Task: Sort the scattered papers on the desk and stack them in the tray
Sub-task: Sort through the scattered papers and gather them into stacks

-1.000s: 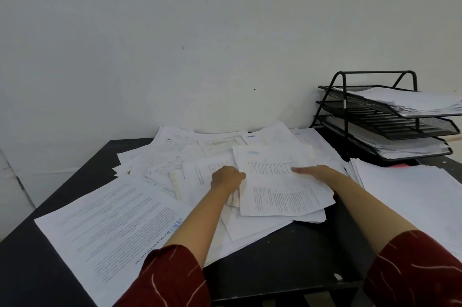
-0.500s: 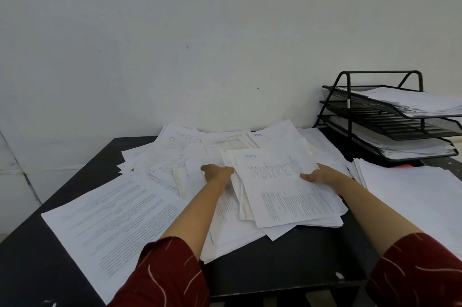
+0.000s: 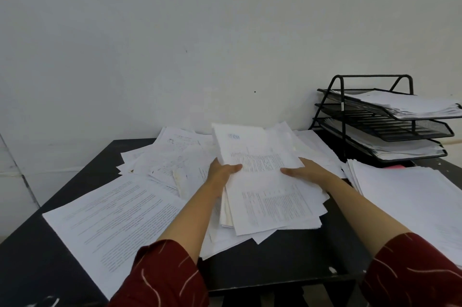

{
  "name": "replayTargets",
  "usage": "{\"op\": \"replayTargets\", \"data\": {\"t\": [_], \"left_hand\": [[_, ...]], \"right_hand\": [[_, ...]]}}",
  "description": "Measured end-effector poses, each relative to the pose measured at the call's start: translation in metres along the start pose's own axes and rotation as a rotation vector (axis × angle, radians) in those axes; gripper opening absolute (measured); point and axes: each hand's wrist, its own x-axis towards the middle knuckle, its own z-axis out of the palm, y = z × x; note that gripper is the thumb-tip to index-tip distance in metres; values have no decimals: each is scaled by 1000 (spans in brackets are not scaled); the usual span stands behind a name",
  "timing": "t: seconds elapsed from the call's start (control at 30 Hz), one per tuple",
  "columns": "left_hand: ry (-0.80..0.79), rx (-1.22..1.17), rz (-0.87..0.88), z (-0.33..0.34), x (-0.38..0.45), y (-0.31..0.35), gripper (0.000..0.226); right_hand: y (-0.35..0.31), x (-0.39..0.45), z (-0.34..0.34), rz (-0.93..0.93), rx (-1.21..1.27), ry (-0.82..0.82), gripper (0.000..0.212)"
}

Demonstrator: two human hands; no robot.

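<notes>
Papers (image 3: 265,181) gathered into a loose bundle sit at the middle of the black counter (image 3: 275,261), gripped at either side: the left hand (image 3: 221,171) holds the left edge with its thumb on top, the right hand (image 3: 303,171) holds the right edge likewise. The bundle's far end is tipped up, and its edges are uneven. Judged step: collecting and squaring one batch. More loose sheets (image 3: 175,156) lie far left, and a separate stack (image 3: 412,196) lies right. The three-tier wire tray (image 3: 390,129) stands far right, its top and bottom tiers already loaded. The next move calls for aligning the edges, then carrying the bundle right to a tier.
</notes>
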Motion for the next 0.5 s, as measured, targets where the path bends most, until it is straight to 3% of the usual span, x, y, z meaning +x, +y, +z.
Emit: {"op": "replayTargets", "data": {"t": [0.1,0.17,0.23,0.37,0.5], "left_hand": [[-64,-71,72,-17,-5,27,54],[-87,-41,124,-20,-6,51,56],[-104,15,178,-19,-8,76,59],[-159,39,333,-15,-15,127,65],[-194,18,406,-21,-20,148,67]], "right_hand": [[-20,1,2,-53,55,107,83],[-40,1,2,-99,234,120,93],[-62,2,-2,-214,403,72,86],[-102,-1,-19,-403,560,174,72],[-111,-3,-30,-409,544,151,71]]}}
